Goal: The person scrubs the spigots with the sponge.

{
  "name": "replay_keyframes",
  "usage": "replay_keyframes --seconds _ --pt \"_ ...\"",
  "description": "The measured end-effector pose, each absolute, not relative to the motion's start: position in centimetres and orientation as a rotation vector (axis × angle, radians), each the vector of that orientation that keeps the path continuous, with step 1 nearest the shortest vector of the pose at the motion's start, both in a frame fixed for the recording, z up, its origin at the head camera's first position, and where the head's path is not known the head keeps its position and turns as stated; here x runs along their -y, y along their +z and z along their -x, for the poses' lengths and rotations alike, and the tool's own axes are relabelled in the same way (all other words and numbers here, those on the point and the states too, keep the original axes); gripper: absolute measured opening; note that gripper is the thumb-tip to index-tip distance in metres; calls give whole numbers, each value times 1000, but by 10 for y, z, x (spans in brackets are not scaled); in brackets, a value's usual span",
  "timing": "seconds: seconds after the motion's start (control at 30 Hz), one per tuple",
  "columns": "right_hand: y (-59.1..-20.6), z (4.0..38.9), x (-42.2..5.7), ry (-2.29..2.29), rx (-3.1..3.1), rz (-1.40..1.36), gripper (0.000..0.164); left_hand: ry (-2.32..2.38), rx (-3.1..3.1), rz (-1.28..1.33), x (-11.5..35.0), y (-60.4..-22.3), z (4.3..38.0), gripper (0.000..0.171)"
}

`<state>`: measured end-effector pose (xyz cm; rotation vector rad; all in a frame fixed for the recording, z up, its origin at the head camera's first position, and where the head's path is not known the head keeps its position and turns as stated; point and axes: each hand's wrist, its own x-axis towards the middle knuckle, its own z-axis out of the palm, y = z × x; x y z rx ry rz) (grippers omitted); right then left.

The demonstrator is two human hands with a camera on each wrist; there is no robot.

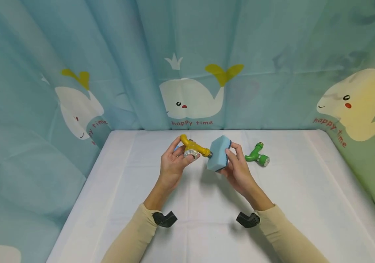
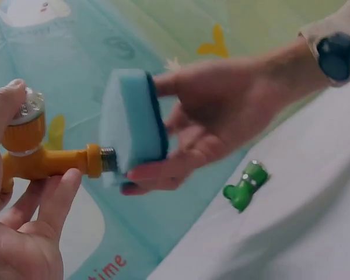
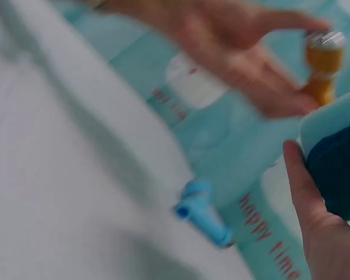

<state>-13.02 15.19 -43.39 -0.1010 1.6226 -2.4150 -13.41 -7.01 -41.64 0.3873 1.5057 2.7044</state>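
A yellow tap point(image 1: 198, 148) with a silver-topped knob is held in my left hand point(image 1: 173, 164), thumb on the knob and fingers beneath the body. Its threaded metal end point(image 2: 108, 158) meets the face of a light blue sponge point(image 1: 218, 153) with a dark scouring backing. My right hand point(image 1: 238, 171) grips that sponge from the dark side, thumb and fingers at its edges. Both things are raised above the table. In the right wrist view, the sponge's dark backing point(image 3: 341, 169) faces the camera and hides most of the tap.
A green tap point(image 1: 257, 155) lies on the white-covered table point(image 1: 292, 204), right of my right hand. A blue tap point(image 3: 203, 214) lies near the table's far edge, mostly hidden behind my left hand in the head view. A whale-print curtain point(image 1: 266, 98) hangs behind the table.
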Motion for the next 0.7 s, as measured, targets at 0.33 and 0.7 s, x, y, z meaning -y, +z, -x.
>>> replay_keyframes --seconds 0.33,0.7 --pt "-457 128 -174 -2284 -1876 57 28 2571 -1627 -240 67 -431 138 50" --pt "-455 125 -199 -2257 -1912 74 29 2454 -1513 -29 75 -442 136 44"
